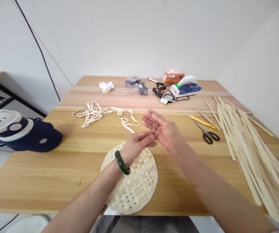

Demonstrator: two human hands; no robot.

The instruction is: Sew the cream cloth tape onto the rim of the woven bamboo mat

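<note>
My left hand, with a dark green bangle on the wrist, pinches a thin white thread between thumb and fingertips. The thread runs up across the fingers of my right hand, which is turned palm up with its fingers stretched out. Below my left hand lies a round woven mat of pale strips with a white edging, at the table's front edge. My left hand and forearm hide part of the mat. A white fabric tape leads from behind my left hand to a loose tangle further back.
Pale flat strips are piled on the right of the wooden table. Scissors and a yellow tape measure lie beside them. Tissue packs, a glue gun and a bagged bundle sit behind. A navy container stands left.
</note>
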